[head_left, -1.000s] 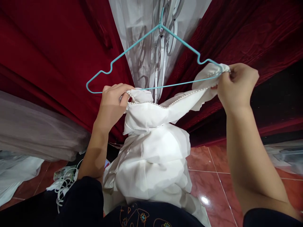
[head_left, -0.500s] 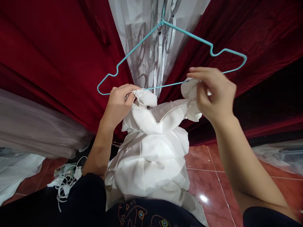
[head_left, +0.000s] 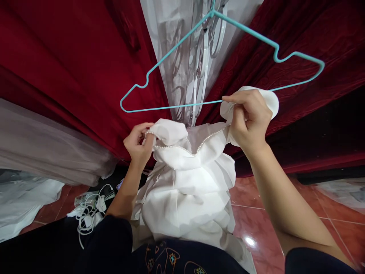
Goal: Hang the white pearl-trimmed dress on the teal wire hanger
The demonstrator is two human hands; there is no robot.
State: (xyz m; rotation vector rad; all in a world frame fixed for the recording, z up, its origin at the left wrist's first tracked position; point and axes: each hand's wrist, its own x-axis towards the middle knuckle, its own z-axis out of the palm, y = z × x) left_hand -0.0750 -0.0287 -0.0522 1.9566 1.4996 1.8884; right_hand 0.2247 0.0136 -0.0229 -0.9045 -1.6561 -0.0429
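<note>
White dress [head_left: 182, 182] sat mid-frame, pearl edging along its neckline | left hand [head_left: 138, 144], left of centre – fingers pinched one pearl-edged strap, below the hanger [head_left: 245, 29] | right hand [head_left: 251, 121], right of centre – gripped the other strap by the hanger's lower bar | hanger spanned upper frame
</note>
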